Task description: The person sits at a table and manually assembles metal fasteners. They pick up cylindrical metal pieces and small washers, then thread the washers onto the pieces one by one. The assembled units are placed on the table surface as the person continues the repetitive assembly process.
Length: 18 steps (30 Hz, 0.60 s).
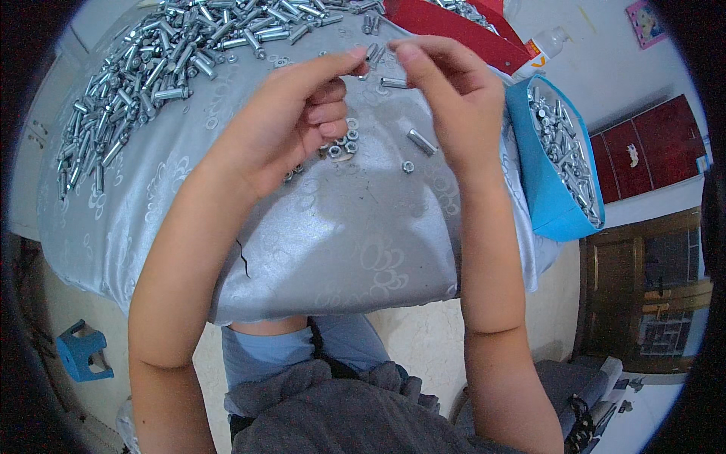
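At the lower left of the frame a small blue stool [83, 352] stood on the floor. Above it, across the upper left, a large heap of metal bolts [162, 64] lay spread on the bench [318, 250], which was covered with a shiny grey patterned cloth.

Toward the centre, the left hand [291, 125] was raised over the bench, its fingers curled and its thumb and forefinger pinched on one end of a small bolt [372, 54] at the upper middle of the frame. Just below that hand a little cluster of nuts [340, 145] rested on the cloth, with a few loose pieces, among them a single bolt [421, 141], lying near it.

The right hand [454, 98] met the left at the same small bolt, its fingertips closed on the other end, so both hands gripped the one piece between them.

At the right edge of the bench a blue bin [548, 193] held a good many bolts, and a red box [454, 30] sat at the upper middle. Judging by the big heap on the left and the partly filled bin, a fair share seemed handled, with much left to go.
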Tool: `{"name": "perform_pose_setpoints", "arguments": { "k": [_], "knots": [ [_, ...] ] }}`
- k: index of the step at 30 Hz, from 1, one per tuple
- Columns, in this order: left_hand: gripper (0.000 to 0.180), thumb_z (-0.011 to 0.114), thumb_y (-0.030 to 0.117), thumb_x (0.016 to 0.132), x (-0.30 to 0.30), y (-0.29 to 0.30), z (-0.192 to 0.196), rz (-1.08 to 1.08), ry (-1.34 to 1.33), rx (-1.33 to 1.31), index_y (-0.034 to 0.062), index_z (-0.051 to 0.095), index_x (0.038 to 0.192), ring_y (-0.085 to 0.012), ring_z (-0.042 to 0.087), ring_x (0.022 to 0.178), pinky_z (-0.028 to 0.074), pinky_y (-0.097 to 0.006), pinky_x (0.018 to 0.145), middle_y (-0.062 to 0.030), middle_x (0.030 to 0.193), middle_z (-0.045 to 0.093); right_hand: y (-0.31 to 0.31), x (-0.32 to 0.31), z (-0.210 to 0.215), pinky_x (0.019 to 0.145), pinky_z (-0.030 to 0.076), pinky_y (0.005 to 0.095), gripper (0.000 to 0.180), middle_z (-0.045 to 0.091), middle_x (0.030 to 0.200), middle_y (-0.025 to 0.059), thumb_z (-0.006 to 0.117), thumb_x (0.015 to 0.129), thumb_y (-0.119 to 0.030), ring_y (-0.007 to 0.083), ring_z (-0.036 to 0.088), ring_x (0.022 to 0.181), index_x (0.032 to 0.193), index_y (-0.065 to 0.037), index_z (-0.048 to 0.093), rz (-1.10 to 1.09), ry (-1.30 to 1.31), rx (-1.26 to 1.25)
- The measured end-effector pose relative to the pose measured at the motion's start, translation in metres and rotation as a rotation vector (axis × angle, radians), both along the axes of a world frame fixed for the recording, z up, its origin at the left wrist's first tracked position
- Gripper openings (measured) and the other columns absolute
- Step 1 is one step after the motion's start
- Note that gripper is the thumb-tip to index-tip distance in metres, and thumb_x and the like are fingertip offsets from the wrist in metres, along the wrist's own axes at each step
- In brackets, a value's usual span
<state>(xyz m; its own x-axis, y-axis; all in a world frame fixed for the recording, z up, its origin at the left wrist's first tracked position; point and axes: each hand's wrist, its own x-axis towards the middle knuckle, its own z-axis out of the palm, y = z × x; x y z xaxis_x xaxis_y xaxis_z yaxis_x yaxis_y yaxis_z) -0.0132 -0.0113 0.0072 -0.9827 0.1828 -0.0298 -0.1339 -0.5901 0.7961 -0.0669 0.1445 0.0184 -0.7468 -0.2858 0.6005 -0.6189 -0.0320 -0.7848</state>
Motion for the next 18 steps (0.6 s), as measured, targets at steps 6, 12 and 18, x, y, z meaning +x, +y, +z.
{"name": "perform_pose_setpoints", "arguments": {
  "k": [6,12,18],
  "knots": [
    [0.02,0.056,0.022,0.08,0.0,-0.002,0.001,0.099,-0.044,0.0,0.0029,0.051,0.079,-0.0033,0.025,0.046,0.024,-0.018,0.042,0.007,0.055,0.025,0.024,-0.033,-0.013,0.06,0.044,0.0263,0.016,0.061,0.074,0.008,0.061,0.074,-0.017,0.0168,0.055,0.063,0.084,-0.005,0.064,-0.395,0.23,0.346],
    [0.021,0.054,0.023,0.081,-0.003,-0.006,0.0,0.136,-0.035,0.093,0.0021,0.049,0.08,-0.0039,0.025,0.046,0.024,-0.019,0.042,0.0067,0.054,0.024,0.036,-0.051,-0.033,0.082,0.038,0.0384,0.018,0.057,0.093,0.0149,0.052,0.077,-0.017,0.0306,0.049,0.091,0.086,-0.008,0.065,-0.471,0.335,0.656],
    [0.023,0.052,0.021,0.08,-0.002,-0.006,0.003,0.144,-0.043,0.065,-0.0012,0.053,0.086,-0.0039,0.025,0.045,0.025,-0.019,0.043,0.0067,0.053,0.025,0.048,-0.061,-0.034,0.08,0.039,0.0383,0.018,0.057,0.088,0.0174,0.052,0.076,-0.015,0.0321,0.052,0.085,0.087,-0.007,0.064,-0.52,0.17,0.546]
  ]
}}
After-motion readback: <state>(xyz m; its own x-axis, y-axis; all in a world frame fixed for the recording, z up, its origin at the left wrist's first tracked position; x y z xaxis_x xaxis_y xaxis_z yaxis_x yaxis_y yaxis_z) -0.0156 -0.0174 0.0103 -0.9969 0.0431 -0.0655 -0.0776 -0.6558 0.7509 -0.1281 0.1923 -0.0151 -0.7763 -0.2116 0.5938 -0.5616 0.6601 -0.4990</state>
